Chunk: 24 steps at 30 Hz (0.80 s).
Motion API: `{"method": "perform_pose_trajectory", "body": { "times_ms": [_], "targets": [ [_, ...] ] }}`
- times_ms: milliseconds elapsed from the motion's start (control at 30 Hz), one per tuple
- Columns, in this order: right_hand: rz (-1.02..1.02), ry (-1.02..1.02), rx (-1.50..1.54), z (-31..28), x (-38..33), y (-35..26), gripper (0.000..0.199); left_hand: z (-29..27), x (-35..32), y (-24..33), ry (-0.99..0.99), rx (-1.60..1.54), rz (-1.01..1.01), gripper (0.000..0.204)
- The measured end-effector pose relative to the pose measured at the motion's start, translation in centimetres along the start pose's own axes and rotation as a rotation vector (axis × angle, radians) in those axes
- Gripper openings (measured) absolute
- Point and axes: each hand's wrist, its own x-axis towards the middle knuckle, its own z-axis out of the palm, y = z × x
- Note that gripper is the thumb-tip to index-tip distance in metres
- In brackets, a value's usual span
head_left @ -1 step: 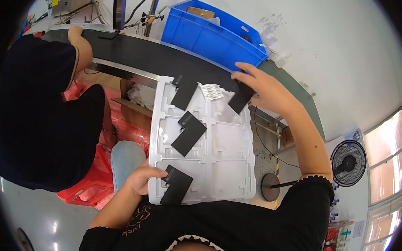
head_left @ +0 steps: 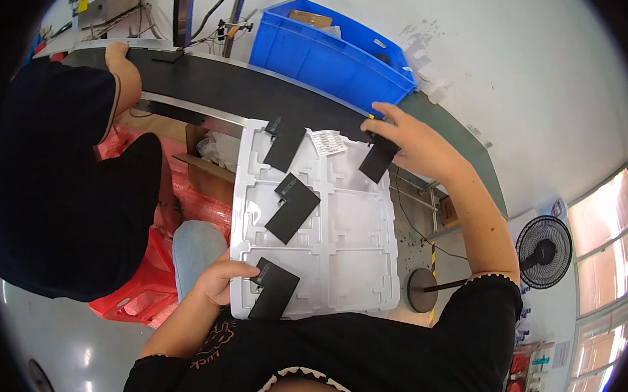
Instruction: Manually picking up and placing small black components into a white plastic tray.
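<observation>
A white plastic tray (head_left: 363, 282) with moulded compartments rests in front of me, its far end over the conveyor edge. My left hand (head_left: 220, 280) is closed on its near left edge, thumb reaching a black flat L-shaped piece (head_left: 273, 290) in the near left compartment. Two more such pieces lie along the left column, a middle one (head_left: 292, 210) and a far one (head_left: 285, 146). Above the far right compartment my right hand (head_left: 425, 147) grips another black flat piece (head_left: 378, 161) from its upper end. Between the far compartments lies a white label sheet (head_left: 327, 143).
Beyond the tray runs a dark conveyor belt (head_left: 208, 79), with a blue crate (head_left: 331, 49) behind it. A co-worker (head_left: 57, 181) sits at left by a red stool (head_left: 138, 290). An open cardboard box (head_left: 210, 174) stands under the belt. A fan (head_left: 543, 252) is at right.
My right hand and its black piece have shifted very slightly nearer to me. The tray and my left hand look almost the same.
</observation>
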Motion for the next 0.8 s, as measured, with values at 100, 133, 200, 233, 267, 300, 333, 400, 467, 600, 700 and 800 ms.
{"method": "perform_pose_trajectory", "body": {
  "times_ms": [100, 133, 200, 233, 267, 300, 333, 400, 467, 600, 700, 800],
  "targets": [
    [0.130, -0.153, 0.086, 2.2, -1.3, 1.3, 0.061, 0.0, 0.2, -0.3, 0.015, -0.029, 0.010, 0.059],
    [0.108, -0.167, 0.076, 3.2, -1.6, 2.0, 0.065, 0.1, 0.3, -0.3, 0.016, -0.034, -0.006, 0.060],
    [0.066, -0.113, 0.021, 4.9, -2.3, 2.6, 0.066, 0.3, 0.6, -0.2, 0.008, -0.027, -0.030, 0.060],
    [-0.002, -0.068, -0.030, 5.5, -2.3, 2.5, 0.068, 0.1, 0.6, -0.4, 0.011, -0.011, -0.009, 0.057],
    [0.010, -0.069, -0.035, 5.7, -2.1, 2.0, 0.071, 0.1, 0.7, -0.5, 0.014, 0.005, 0.012, 0.054],
    [0.014, -0.063, -0.029, 6.3, -2.4, 2.0, 0.071, 0.2, 0.7, -0.4, 0.017, 0.013, 0.007, 0.054],
    [0.046, -0.004, -0.067, 6.9, -2.6, 2.0, 0.070, 0.4, 0.6, -0.4, 0.031, 0.014, 0.011, 0.054],
    [0.141, 0.060, -0.075, 7.3, -3.1, 1.9, 0.065, 0.5, 0.6, -0.3, 0.048, 0.019, 0.009, 0.054],
    [0.155, 0.172, 0.073, 8.0, -3.4, 2.6, 0.058, 0.4, 0.6, -0.3, 0.056, 0.013, -0.001, 0.053],
    [0.257, 0.370, 0.606, 8.6, -0.8, 2.2, 0.036, -0.4, 1.2, -0.4, 0.028, -0.002, -0.038, 0.053],
    [0.319, 0.248, 0.554, 9.3, 2.5, 0.6, 0.041, -1.2, 1.8, -0.1, -0.020, 0.024, -0.093, 0.052],
    [0.306, 0.163, 0.139, 9.4, 4.9, -1.1, 0.047, -0.1, 1.9, 0.3, -0.045, 0.048, -0.096, 0.054]
  ]
}}
